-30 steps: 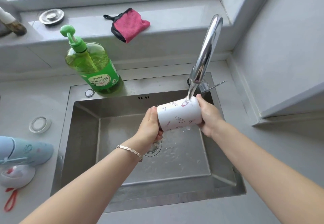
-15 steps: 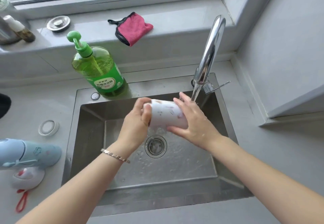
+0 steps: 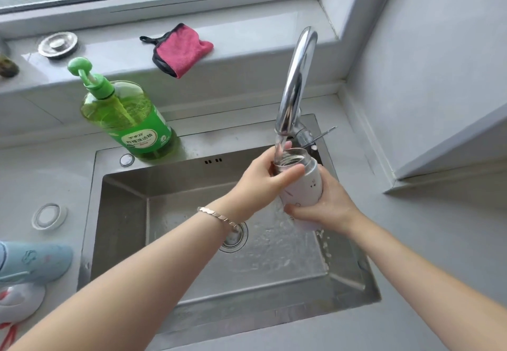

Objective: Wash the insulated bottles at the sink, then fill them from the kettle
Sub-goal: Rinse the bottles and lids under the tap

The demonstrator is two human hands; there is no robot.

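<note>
A white insulated bottle (image 3: 303, 186) with small printed marks stands nearly upright over the steel sink (image 3: 153, 183), its steel mouth right under the chrome tap (image 3: 295, 81). Water runs from the tap into the mouth and spills down into the basin. My left hand (image 3: 263, 175) grips the bottle's neck, thumb across the front. My right hand (image 3: 326, 208) grips its lower body from the right. A light blue bottle (image 3: 33, 261) lies on the counter at the far left, with a white lid (image 3: 19, 302) and red strap below it.
A green dish soap pump bottle (image 3: 126, 120) stands on the sink's back left rim. A pink cloth (image 3: 181, 48) and a metal sink strainer (image 3: 58, 45) lie on the window ledge. A round white ring (image 3: 49, 216) sits on the counter left of the sink.
The white bottle lay sideways under the stream a second ago; I have turned it upright and raised its mouth under the tap. My left hand has shifted to the neck.
</note>
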